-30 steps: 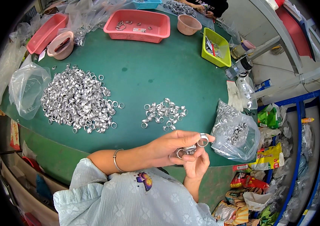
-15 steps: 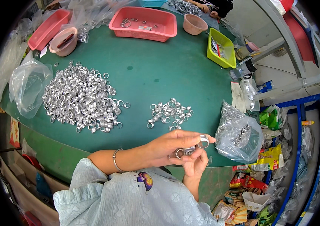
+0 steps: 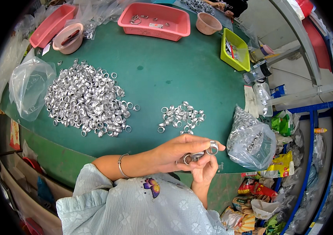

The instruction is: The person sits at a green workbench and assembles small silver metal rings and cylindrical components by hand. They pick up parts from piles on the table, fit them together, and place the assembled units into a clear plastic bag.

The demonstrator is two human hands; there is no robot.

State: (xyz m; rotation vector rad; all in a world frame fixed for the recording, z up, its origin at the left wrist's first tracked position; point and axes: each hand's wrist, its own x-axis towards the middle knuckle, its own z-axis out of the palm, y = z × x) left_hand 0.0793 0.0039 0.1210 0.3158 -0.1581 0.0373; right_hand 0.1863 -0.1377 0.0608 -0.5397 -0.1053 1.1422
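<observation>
**Rings joined above the table edge**

A silver ring (image 3: 213, 147) was pinched between the fingertips of the left hand (image 3: 182, 150), closed around it, while several more rings (image 3: 192, 157) were gripped in the curled right hand (image 3: 204, 169), just at six o'clock of it. The step seemed to be fitting ring to ring; careful alignment was judged necessary next. A small pile (image 3: 181, 116) lay at twelve o'clock, a large heap (image 3: 86, 102) at ten.

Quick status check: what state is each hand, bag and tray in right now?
left hand: pinching a silver metal ring
right hand: under the left, holding more rings
clear plastic bag at right: full of rings
clear plastic bag at left: open, nearly empty
pink plastic tray: few parts inside
</observation>
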